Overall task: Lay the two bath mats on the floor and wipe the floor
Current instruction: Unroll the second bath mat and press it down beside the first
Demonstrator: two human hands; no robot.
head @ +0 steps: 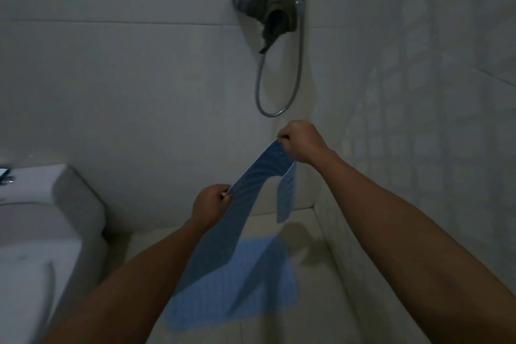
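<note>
Left hand (pixel 210 204) and right hand (pixel 301 141): each pinches a top corner of one blue bath mat (pixel 251 181), held hanging in the air. Second blue bath mat (pixel 237 288): flat on the pale floor (pixel 307 232) below, beside the toilet (pixel 42 232). Dark cloth (pixel 275 5): draped on the wall tap.

Two bare forearms are seen, each running from a lower corner of the view up to a hand. No sleeve, watch, ring or glove is seen on either. The left hand (pixel 210 204) is seen from its back, with knuckles rounded and a pale thumbnail shown at the side nearest the fingers. The right hand (pixel 300 142) is likewise seen from the back, its wrist narrow behind the knuckles. The forearms are broad toward the elbows and are dimly lit; fine detail cannot be told.
</note>
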